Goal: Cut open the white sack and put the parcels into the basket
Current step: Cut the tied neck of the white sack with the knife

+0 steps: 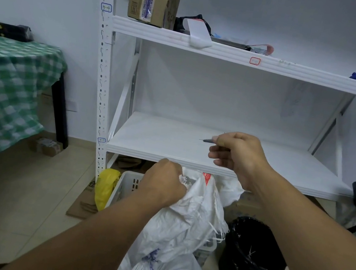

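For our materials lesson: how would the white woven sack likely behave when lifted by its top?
Probably floppy: the white woven sack crumples where the left hand grips it. Its frayed edge suggests strands may shed or snag. It likely sags unless held up.

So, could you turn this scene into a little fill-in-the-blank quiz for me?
The left hand grips the top of the ____ sack.
The right hand holds a small blade whose tip points ____.
The bin beside the sack is ____.
A ____ bag lies beside the basket.
Missing: white; left; black; yellow.
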